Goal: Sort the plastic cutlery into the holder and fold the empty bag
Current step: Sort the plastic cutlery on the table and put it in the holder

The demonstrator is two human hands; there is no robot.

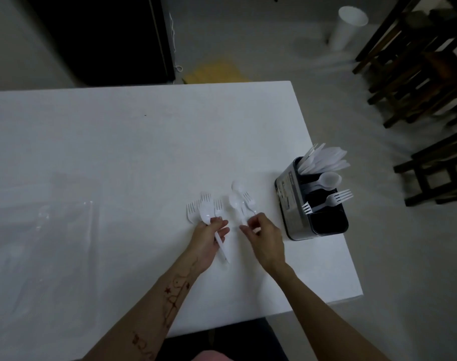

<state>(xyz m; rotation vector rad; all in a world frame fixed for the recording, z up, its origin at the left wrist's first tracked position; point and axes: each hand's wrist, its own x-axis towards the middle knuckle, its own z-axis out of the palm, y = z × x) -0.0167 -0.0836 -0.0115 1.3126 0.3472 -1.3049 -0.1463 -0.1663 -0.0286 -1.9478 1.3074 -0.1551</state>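
Observation:
On the white table [133,142] my left hand [209,239] grips a bunch of white plastic forks and a spoon [205,211], their heads fanned out beyond my fingers. Just to the right, my right hand [265,238] pinches the handles of more white cutlery [239,199], spoons and a fork. The dark compartmented holder [292,204] stands at the table's right edge, with knives [326,157] in its far section, a spoon [327,179] in the middle one and forks [334,198] nearer. A clear empty plastic bag [47,225] lies flat at the left.
The table's right edge runs close beside the holder. On the floor beyond are dark wooden chairs [417,74], a white cup-shaped bin [347,27] and a yellow patch [217,71]. A dark cabinet [100,35] stands behind the table.

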